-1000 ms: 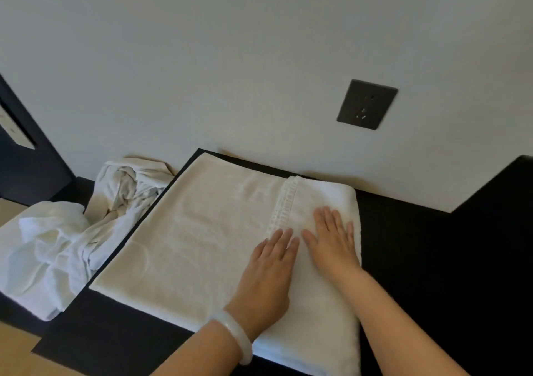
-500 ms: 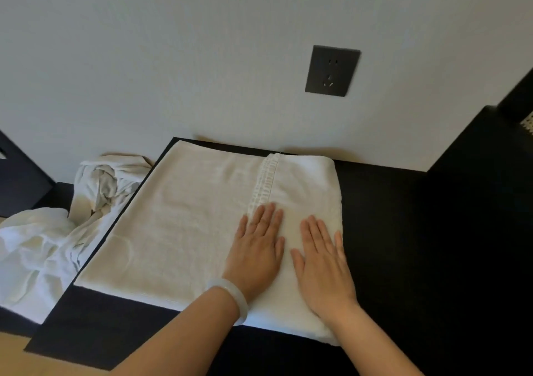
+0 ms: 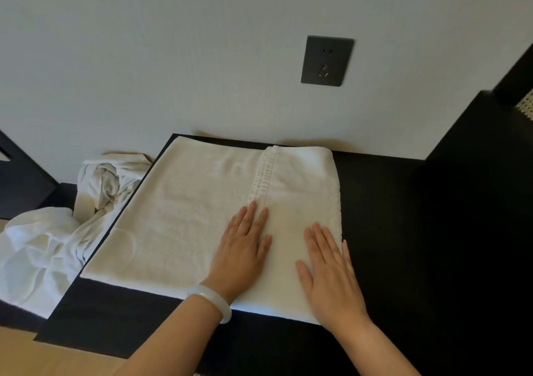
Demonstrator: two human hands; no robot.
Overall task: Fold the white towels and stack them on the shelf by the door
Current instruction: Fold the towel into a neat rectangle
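Note:
A white towel [image 3: 184,211] lies flat on the black tabletop [image 3: 403,231], its right part folded over so a ribbed hem runs down the middle. My left hand [image 3: 245,248], with a pale bangle on the wrist, presses flat on the towel just left of the hem's near end. My right hand [image 3: 328,269] presses flat on the folded flap near its right edge. Both hands have straight fingers. A crumpled heap of white towels [image 3: 57,231] lies off the table's left side.
The table stands against a pale wall with a dark power socket [image 3: 326,61]. A tall black piece of furniture [image 3: 476,159] rises at the right. Another dark piece [image 3: 20,179] stands at the far left. Wooden floor [image 3: 43,358] shows at the bottom left.
Both hands have slid back toward me along the folded flap and moved apart, the right one reaching the towel's right edge. The view has shifted slightly.

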